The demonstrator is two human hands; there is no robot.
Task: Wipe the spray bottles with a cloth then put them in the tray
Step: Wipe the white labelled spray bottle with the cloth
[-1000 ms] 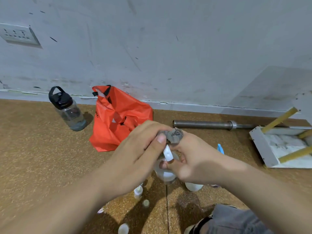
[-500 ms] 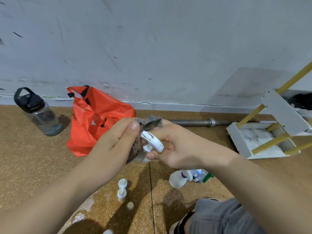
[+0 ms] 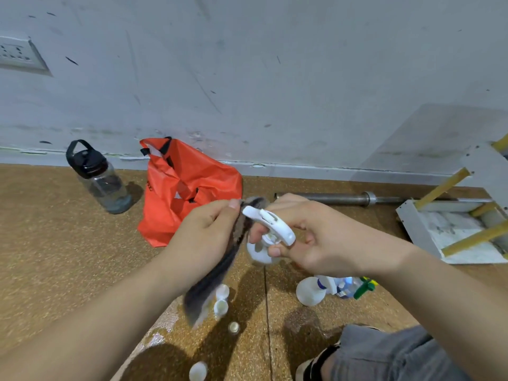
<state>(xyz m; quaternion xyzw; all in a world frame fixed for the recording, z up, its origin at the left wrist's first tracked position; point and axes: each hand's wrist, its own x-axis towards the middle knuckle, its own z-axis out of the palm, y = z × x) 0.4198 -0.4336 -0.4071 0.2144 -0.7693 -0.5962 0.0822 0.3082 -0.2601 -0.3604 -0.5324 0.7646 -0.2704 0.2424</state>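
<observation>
My right hand (image 3: 316,237) grips a white spray bottle (image 3: 268,229) by its trigger head, nozzle pointing left, held above the floor. My left hand (image 3: 203,237) pinches a grey cloth (image 3: 217,273) against the nozzle; the cloth hangs down and looks blurred. More spray bottles (image 3: 327,287) lie on the floor below my right hand, one white, one clear with a green part. Several small white bottles (image 3: 221,303) stand on the floor under the cloth. The white tray (image 3: 412,224) sits at the right, by the yellow bars.
An orange bag (image 3: 187,196) and a clear water bottle with a black lid (image 3: 99,177) stand by the wall. A metal bar (image 3: 343,198) lies along the wall. A white rack with yellow bars (image 3: 483,171) is at right. My knee (image 3: 390,353) is at the bottom.
The spray head has turned so its nozzle points left, and the cloth has opened from a bunch at the top into a hanging strip. The view has shifted.
</observation>
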